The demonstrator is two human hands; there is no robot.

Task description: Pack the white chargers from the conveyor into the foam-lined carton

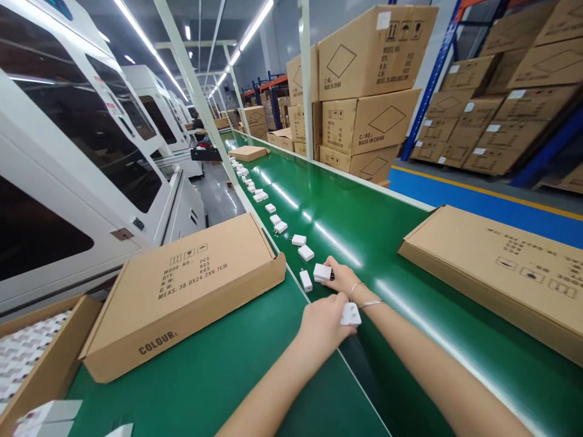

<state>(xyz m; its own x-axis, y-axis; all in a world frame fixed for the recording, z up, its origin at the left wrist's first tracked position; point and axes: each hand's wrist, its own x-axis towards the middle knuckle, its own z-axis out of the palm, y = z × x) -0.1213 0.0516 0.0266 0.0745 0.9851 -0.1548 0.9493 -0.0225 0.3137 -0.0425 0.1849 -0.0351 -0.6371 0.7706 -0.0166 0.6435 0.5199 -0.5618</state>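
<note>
Green belt [355, 206] runs up and away from the person; a green side table [218, 364] borders it on the left. Closed flat carton [191, 285] on the table; another closed carton [496, 267] on the belt's right side, and a smaller-looking far carton [248, 153] up the line. Contents of all three can't be seen.

Open box [68, 358] at lower left, cut by the frame edge: the part in view is lined with close rows of white and grey pieces [31, 346], so that portion looks done. Whether the hidden part is full, can't tell. A few loose white pieces [48, 419] lie near it.

Left over: a long line of chargers [279, 227] along the belt's left edge, not picked up, running far back; too small at the end to count. Judging by that, plenty remains.

Left hand [321, 321] closed, pinching a white charger [350, 314] at its right side, over the belt's near edge. Right hand [340, 278] just beyond it, fingertips pinching a second charger [322, 272], prongs toward the fingers. Nearest unheld: a standing charger [306, 280] just left of the second charger, and a lying charger [306, 252] slightly farther up. Neither touches a hand.
</note>
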